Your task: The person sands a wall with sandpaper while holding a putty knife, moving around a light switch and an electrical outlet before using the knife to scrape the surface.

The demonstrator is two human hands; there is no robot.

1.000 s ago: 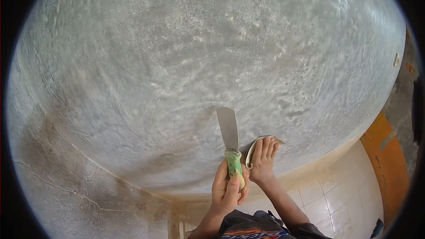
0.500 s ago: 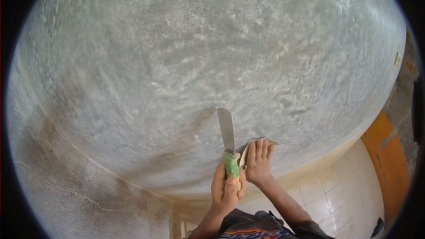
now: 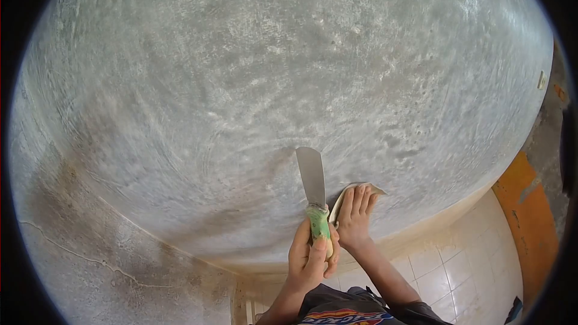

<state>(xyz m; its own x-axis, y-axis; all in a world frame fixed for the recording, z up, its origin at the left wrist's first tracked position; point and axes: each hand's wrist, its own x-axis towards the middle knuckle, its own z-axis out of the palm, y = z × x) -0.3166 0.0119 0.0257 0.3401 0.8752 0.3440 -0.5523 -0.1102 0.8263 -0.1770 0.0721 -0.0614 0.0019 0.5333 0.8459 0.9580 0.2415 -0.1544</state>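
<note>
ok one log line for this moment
left hand: grips putty knife | right hand: presses sandpaper flat on grey wall

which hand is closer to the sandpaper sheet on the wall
Right. The right hand lies flat on the sandpaper sheet, pressing it against the wall. The left hand sits beside it, gripping the putty knife by its green handle.

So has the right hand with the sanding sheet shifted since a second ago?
Barely: the right hand on the sanding sheet slid slightly left then back, judged against the orange strip.
</note>
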